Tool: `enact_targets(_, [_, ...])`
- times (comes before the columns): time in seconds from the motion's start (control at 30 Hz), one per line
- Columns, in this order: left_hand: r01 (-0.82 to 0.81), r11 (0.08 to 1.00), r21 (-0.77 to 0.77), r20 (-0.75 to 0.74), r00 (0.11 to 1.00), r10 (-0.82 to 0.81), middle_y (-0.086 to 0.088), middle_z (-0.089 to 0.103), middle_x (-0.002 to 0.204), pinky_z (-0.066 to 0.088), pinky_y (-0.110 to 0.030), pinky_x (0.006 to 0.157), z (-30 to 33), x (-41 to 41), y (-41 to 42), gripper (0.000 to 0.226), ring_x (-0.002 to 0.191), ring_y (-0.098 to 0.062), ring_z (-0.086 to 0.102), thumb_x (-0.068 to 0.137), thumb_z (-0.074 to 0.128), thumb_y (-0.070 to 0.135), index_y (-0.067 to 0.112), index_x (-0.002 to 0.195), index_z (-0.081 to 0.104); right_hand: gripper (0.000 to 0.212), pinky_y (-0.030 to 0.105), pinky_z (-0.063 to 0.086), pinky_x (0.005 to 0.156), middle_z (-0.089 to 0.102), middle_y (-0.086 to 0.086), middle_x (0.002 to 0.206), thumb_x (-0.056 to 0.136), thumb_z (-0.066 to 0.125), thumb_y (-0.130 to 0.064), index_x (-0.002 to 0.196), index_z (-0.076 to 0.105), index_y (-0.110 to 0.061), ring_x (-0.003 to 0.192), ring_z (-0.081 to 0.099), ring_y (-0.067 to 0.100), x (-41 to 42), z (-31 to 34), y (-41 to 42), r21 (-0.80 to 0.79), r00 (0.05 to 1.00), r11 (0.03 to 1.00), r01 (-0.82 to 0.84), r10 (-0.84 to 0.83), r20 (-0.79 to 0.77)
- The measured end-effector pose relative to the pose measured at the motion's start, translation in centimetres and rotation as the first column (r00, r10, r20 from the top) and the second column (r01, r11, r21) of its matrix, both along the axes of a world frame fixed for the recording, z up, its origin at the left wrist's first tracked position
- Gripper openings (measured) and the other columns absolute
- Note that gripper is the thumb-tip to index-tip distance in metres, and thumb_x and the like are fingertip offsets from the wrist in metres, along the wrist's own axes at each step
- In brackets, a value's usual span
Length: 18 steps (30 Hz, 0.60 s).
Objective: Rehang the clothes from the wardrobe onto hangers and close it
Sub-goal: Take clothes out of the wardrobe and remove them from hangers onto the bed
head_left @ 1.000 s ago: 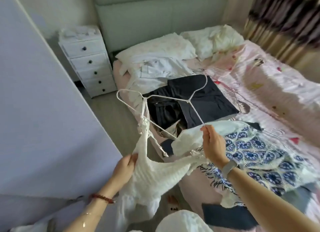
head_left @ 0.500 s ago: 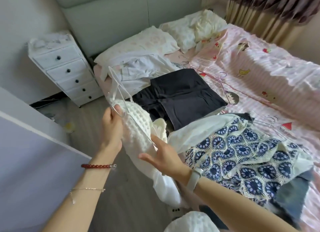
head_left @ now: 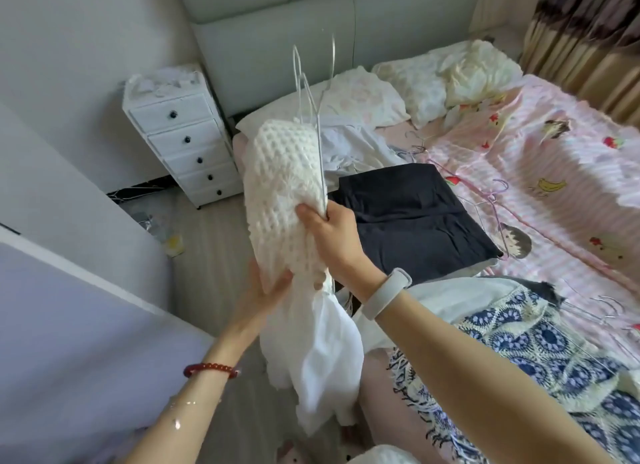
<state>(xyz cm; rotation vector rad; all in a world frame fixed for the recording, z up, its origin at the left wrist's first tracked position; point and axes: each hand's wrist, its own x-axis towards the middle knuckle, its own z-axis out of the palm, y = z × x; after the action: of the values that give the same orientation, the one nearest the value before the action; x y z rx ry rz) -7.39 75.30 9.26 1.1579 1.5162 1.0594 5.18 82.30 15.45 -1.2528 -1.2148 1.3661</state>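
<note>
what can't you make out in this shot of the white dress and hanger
Head view only:
- Hanger: its lower frame is hidden inside the white dress.
- Left hand: fingers buried behind the dress.
- Right hand: fingertips hidden in the fabric.
- Wardrobe: cut off by the left edge; inside unseen.

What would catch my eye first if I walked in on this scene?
Most striking is the white knitted garment held up mid-frame on a thin white wire hanger, with the right hand gripping it from the side and the left hand holding it lower down. Behind lies a bed with a pink cartoon-print sheet, strewn with a folded dark garment and a blue patterned cloth. A white drawer unit stands at the left.
</note>
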Motion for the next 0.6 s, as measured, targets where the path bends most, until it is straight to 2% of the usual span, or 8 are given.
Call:
enact_targets(0.07, [0.047,0.993,-0.106,-0.083,0.995,-0.056,0.032,0.044,0.109,0.039,-0.004,0.074,-2.2,0.4,-0.3,0.046,0.102,0.005,0.050,0.084,0.052,0.048,0.038,0.123,0.031,0.021,0.047,0.053,0.069,0.062,0.021,0.077,0.087,0.060,-0.016,0.076,0.059,0.003,0.071,0.061,0.033,-0.9,1.2,1.9,0.004,0.997,0.999,0.047,-0.047,-0.067])
enact_targets(0.13, [0.046,0.996,-0.073,-0.122,0.991,-0.054,0.026,0.049,0.103,0.040,-0.002,0.067,-3.1,0.5,0.7,0.022,0.089,0.013,0.054,0.090,0.049,0.037,0.038,0.109,0.037,0.021,0.048,0.053,0.071,0.061,0.016,0.075,0.087,0.060,-0.016,0.078,0.060,0.003,0.071,0.060,0.028,-1.8,1.7,3.8,0.011,0.993,0.996,0.088,-0.087,-0.084])
enact_targets(0.2, [0.000,1.000,-0.004,-0.102,0.995,0.000,0.019,0.055,0.096,0.042,-0.009,0.069,-2.9,0.6,2.4,0.008,0.082,0.015,0.055,0.094,0.045,0.032,0.035,0.102,0.044,0.022,0.047,0.053,0.073,0.064,0.018,0.081,0.087,0.060,-0.016,0.087,0.061,0.006,0.076,0.063,0.029,-2.5,1.6,5.8,-0.013,0.988,0.992,0.122,-0.123,-0.093])
enact_targets(0.3, [-0.084,0.995,0.054,-0.042,0.995,0.086,0.008,0.062,0.100,0.047,-0.018,0.078,-2.6,-0.6,5.1,0.025,0.092,-0.003,0.060,0.096,0.039,0.034,0.022,0.114,0.053,0.024,0.047,0.055,0.079,0.067,0.024,0.096,0.088,0.058,-0.017,0.095,0.061,0.006,0.087,0.065,0.035,-3.7,0.4,9.1,-0.056,0.981,0.985,0.164,-0.168,-0.093])
enact_targets(0.4, [-0.289,0.957,-0.011,-0.028,0.957,0.289,0.009,0.059,0.086,0.041,-0.018,0.061,-1.9,-4.1,8.0,0.020,0.078,-0.005,0.056,0.097,0.037,0.036,0.025,0.094,0.054,0.027,0.036,0.049,0.059,0.060,0.015,0.068,0.087,0.060,-0.026,0.073,0.057,-0.003,0.062,0.060,0.025,-4.2,-1.0,12.3,-0.026,0.981,0.988,0.151,-0.146,0.129])
enact_targets(0.47, [-0.450,0.893,-0.010,-0.090,0.890,0.447,0.012,0.052,0.079,0.034,-0.019,0.056,-0.7,-7.2,10.7,0.023,0.071,-0.002,0.050,0.098,0.036,0.037,0.025,0.081,0.047,0.045,0.020,0.034,0.044,0.039,-0.001,0.048,0.087,0.058,-0.036,0.054,0.038,-0.014,0.040,0.039,0.008,-4.2,-1.7,14.0,0.000,0.942,0.998,0.062,-0.059,0.330])
enact_targets(0.53, [-0.559,0.827,0.048,-0.139,0.817,0.560,0.012,0.051,0.079,0.035,-0.025,0.057,0.6,-10.1,13.7,0.023,0.069,-0.007,0.050,0.097,0.036,0.040,0.022,0.086,0.047,0.052,0.016,0.023,0.036,0.028,-0.006,0.045,0.090,0.052,-0.039,0.051,0.024,-0.018,0.037,0.026,0.007,-4.2,-2.4,15.5,0.014,0.864,1.000,-0.013,0.005,0.504])
enact_targets(0.6, [-0.639,0.759,0.126,-0.144,0.745,0.651,0.007,0.056,0.084,0.042,-0.030,0.067,1.8,-12.4,16.6,0.024,0.078,-0.016,0.054,0.095,0.039,0.042,0.021,0.091,0.051,0.045,0.020,0.023,0.040,0.031,-0.005,0.050,0.092,0.046,-0.031,0.053,0.027,-0.020,0.043,0.029,0.010,-4.3,-3.2,16.7,-0.002,0.807,0.999,-0.054,0.045,0.589])
